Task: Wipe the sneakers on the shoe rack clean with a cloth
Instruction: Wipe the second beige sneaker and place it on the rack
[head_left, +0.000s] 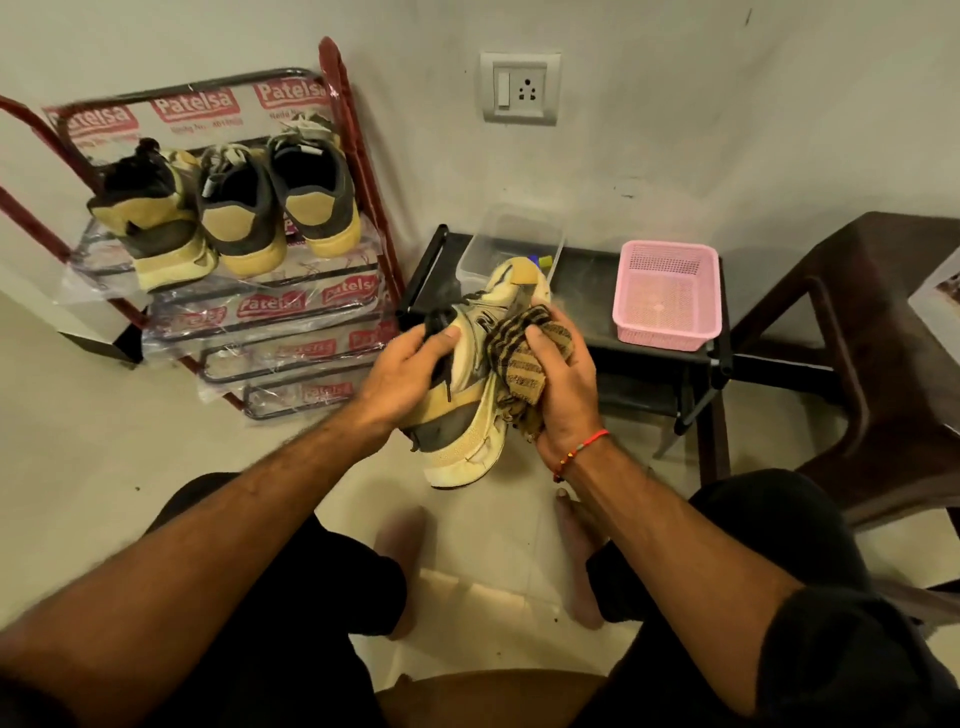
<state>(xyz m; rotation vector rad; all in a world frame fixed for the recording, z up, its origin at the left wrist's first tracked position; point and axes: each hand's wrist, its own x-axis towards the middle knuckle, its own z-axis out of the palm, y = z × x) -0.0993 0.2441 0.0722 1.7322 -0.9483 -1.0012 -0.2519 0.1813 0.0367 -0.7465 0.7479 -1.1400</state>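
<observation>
Left hand (410, 364): fingers curled round the held sneaker (467, 405) at its laced top, mid-air at centre.
Right hand (558, 384): bunches the striped cloth (519, 364) against its side.
Handling: likely light; soft upper, stiffer sole gives better hold.
Shoe rack (358, 171): 10 o'clock, three sneakers (239, 208) on top.

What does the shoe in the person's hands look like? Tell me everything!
The held sneaker is cream and tan with a dark grey patch and dark laces, and it looks scuffed and grubby. It is off the rack, held in the air over the floor, lying on its side with its thick pale sole facing the right hand. The left hand grips its laced top, while the right hand presses a striped brown cloth against its side.
</observation>
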